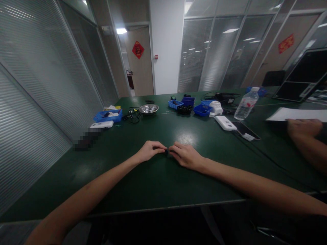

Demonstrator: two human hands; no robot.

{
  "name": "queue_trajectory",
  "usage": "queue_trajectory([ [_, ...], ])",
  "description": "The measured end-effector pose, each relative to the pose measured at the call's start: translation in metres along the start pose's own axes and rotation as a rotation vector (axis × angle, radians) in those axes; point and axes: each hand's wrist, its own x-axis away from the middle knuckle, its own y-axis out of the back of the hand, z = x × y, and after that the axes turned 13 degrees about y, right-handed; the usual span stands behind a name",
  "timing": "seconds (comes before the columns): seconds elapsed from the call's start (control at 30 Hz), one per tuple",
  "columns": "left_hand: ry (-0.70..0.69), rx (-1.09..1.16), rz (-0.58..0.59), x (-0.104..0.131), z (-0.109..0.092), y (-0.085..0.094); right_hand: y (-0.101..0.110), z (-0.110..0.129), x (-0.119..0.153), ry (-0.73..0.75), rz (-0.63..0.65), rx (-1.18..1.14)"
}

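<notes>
Part [166, 151] looks light, stiff, maybe slippery; grip by ends. Left hand [151, 150] pinches it; right hand [186, 156] bunched alongside, finger hold unclear.

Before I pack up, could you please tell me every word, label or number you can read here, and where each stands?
Red diamond sign on the back door: probably "福", slightly blurred.
Slanted red sign at far right: too blurred to read.
Bottle: red marks, unreadable.
White device: dark mark, too small.
Small dark piece between the left hand and right hand: no readable text.
</notes>
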Motion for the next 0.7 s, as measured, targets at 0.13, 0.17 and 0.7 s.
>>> queue_trajectory([
  [0.13,-0.031,-0.045,-0.006,0.0006,-0.0018,-0.0006,0.0012,-0.0031,-0.0027,-0.06,-0.09,-0.151],
  [0.17,-0.045,-0.065,-0.01,0.0012,-0.0028,-0.0009,0.0022,-0.0038,-0.0036,-0.061,-0.112,-0.188],
  [0.7,-0.005,-0.047,0.045,-0.0017,-0.0019,0.002,-0.0003,-0.0002,0.0008,0.02,-0.064,-0.053],
])
